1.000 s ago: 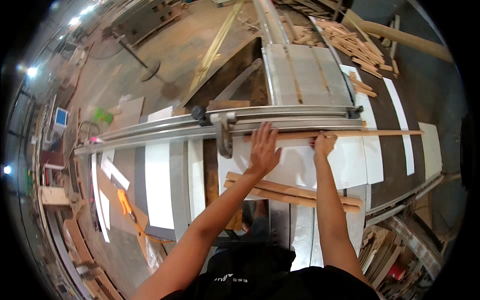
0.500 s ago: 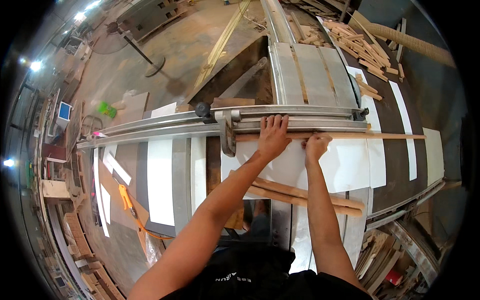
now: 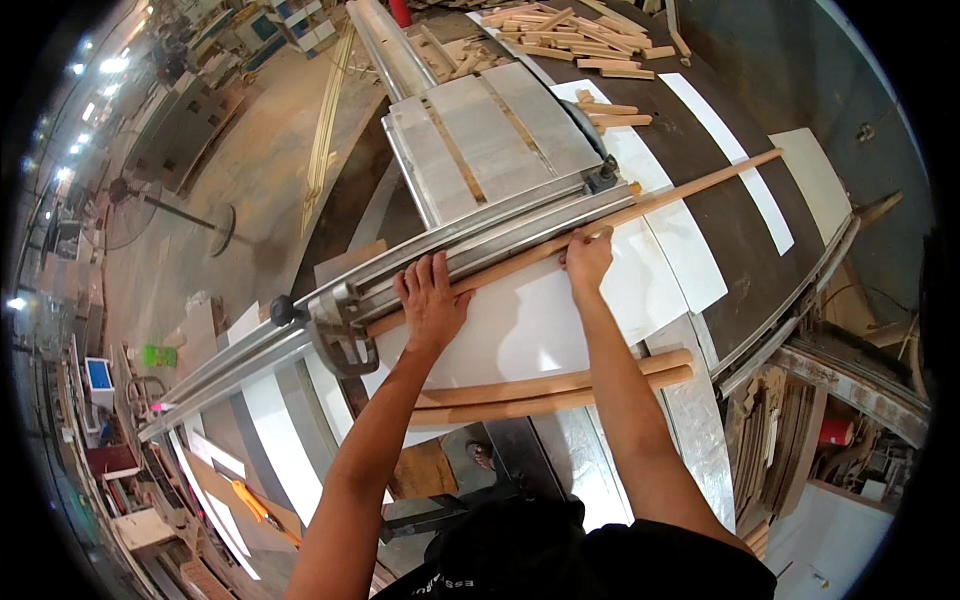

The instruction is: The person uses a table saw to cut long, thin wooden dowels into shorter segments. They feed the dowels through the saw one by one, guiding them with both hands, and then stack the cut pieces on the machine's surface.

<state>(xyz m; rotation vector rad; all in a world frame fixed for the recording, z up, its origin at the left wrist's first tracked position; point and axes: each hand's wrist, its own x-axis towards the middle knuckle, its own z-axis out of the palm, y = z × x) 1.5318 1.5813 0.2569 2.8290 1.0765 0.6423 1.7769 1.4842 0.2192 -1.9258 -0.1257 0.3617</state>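
A long, narrow wooden strip [image 3: 520,263] lies along the near side of a metal fence [image 3: 490,240]. My left hand [image 3: 430,308] reaches over the strip near its left end. Its fingers rest across the fence rail and its thumb is on the near side, squeezing strip and rail together. Farther right, my right hand [image 3: 588,262] is closed in a pinch on the strip, its fingertips partly hidden. A metal stop [image 3: 340,332] is clamped on the fence beside the strip's left end. Two more wooden strips [image 3: 520,390] lie side by side nearer me, passing under my right forearm.
Beyond the fence is a slotted grey metal table [image 3: 460,150]. Short cut wood pieces [image 3: 585,40] are heaped at the back on a dark board [image 3: 690,130]. An orange air gun [image 3: 250,500] lies at lower left. A fan [image 3: 215,228] stands on the floor.
The whole view has turned, so the fence and strip now slant up to the right. Both hands stay on the strip, with little visible movement along it.
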